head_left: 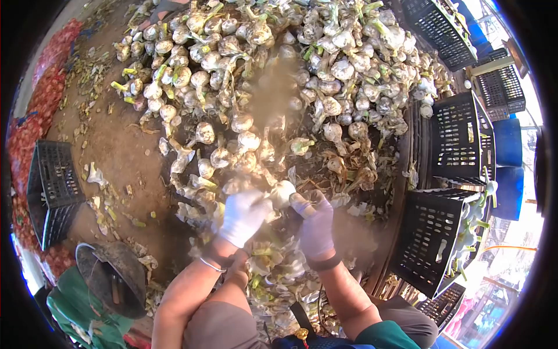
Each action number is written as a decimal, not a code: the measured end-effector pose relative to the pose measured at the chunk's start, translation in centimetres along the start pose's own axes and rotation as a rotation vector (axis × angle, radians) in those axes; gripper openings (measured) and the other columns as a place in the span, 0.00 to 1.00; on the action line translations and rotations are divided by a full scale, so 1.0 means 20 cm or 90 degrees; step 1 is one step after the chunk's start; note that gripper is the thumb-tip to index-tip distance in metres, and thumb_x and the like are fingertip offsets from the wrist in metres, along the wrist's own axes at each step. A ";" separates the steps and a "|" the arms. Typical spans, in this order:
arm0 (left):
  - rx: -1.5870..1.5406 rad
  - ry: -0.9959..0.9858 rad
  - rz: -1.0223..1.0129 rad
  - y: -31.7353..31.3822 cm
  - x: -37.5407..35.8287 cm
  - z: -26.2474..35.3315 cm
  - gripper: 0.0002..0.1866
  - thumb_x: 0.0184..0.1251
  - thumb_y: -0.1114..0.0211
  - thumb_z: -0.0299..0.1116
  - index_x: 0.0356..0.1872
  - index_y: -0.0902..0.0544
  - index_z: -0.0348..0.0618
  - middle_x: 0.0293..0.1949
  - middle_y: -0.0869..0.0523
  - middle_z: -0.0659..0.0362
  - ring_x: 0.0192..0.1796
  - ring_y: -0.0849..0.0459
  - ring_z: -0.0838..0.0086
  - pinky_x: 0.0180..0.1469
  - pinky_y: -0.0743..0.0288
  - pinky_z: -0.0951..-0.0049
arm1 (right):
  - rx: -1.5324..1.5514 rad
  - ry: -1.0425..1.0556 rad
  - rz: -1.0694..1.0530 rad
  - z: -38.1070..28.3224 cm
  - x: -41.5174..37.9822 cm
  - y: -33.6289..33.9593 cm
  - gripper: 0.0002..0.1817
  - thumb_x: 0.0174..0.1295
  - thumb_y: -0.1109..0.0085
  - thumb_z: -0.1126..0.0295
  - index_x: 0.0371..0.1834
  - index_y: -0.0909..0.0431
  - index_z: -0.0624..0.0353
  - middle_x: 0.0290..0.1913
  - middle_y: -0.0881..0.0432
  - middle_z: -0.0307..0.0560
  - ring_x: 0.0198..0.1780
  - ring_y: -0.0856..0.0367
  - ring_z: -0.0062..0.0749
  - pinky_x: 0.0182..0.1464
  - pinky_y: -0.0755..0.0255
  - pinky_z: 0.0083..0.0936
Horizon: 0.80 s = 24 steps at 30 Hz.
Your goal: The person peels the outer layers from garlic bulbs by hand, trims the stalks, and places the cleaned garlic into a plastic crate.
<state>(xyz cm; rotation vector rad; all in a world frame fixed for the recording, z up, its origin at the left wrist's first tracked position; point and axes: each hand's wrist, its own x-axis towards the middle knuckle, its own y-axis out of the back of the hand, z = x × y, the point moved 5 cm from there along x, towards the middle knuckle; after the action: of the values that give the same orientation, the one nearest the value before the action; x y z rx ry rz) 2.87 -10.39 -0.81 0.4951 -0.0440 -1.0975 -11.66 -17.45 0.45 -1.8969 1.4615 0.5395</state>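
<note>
A whitish garlic bulb sits between my two gloved hands, above the front edge of a heap of garlic. My left hand, in a white glove and slightly blurred, is closed against the bulb's left side. On its right side, the dirty fingertips of my right hand are bent and pressed to the bulb. Whether a stem or a small tool is inside either hand is hidden. Below my hands lie loose skins and cut leaves, partly covered by dust.
Black plastic crates stand along the right side, one filled with stalked bulbs. Another black crate is at left. Nearby, a dark bucket holds a long object. Red net sacks line the far left; blue barrels stand far right.
</note>
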 end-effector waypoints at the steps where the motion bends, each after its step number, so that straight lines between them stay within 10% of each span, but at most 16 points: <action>1: -0.017 0.019 0.006 0.01 0.00 -0.02 0.06 0.56 0.38 0.26 0.26 0.18 0.33 0.19 0.21 0.52 0.22 0.23 0.74 0.27 0.30 0.72 | 0.001 0.001 0.001 0.00 0.00 0.02 0.09 0.61 0.39 0.75 0.41 0.29 0.59 0.25 0.22 0.39 0.24 0.23 0.24 0.25 0.26 0.22; 9: -0.160 0.309 0.065 0.15 -0.02 -0.37 0.09 0.61 0.41 0.27 0.23 0.18 0.37 0.17 0.25 0.67 0.21 0.32 0.84 0.25 0.34 0.78 | 0.203 -0.140 -0.013 0.06 0.03 0.11 0.10 0.58 0.41 0.56 0.27 0.26 0.46 0.19 0.30 0.31 0.17 0.35 0.17 0.17 0.44 0.16; 13: -0.205 0.245 0.046 0.10 -0.06 -0.16 0.06 0.63 0.39 0.31 0.31 0.19 0.39 0.22 0.23 0.66 0.27 0.29 0.87 0.29 0.32 0.81 | 0.091 -0.060 -0.066 -0.03 -0.01 0.08 0.06 0.59 0.40 0.64 0.31 0.24 0.51 0.22 0.25 0.32 0.21 0.31 0.17 0.20 0.38 0.15; 18: 0.053 -0.084 0.009 0.07 -0.04 0.19 0.08 0.54 0.31 0.29 0.33 0.18 0.37 0.30 0.17 0.53 0.31 0.18 0.65 0.38 0.23 0.68 | -0.216 0.177 -0.021 -0.05 -0.06 0.08 0.11 0.56 0.36 0.81 0.42 0.21 0.59 0.34 0.19 0.36 0.32 0.23 0.16 0.33 0.27 0.15; 24: 0.105 -0.166 -0.006 0.03 -0.03 0.14 0.03 0.55 0.35 0.26 0.28 0.19 0.37 0.29 0.17 0.53 0.31 0.18 0.60 0.37 0.23 0.69 | -0.230 0.144 -0.041 -0.02 -0.09 0.11 0.15 0.56 0.35 0.79 0.47 0.22 0.60 0.34 0.19 0.37 0.32 0.23 0.16 0.34 0.26 0.16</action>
<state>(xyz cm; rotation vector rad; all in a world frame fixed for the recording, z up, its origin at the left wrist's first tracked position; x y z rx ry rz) 2.35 -10.71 2.10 0.4974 -0.3630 -1.1676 -14.33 -16.88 1.31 -2.3436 1.5152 0.6063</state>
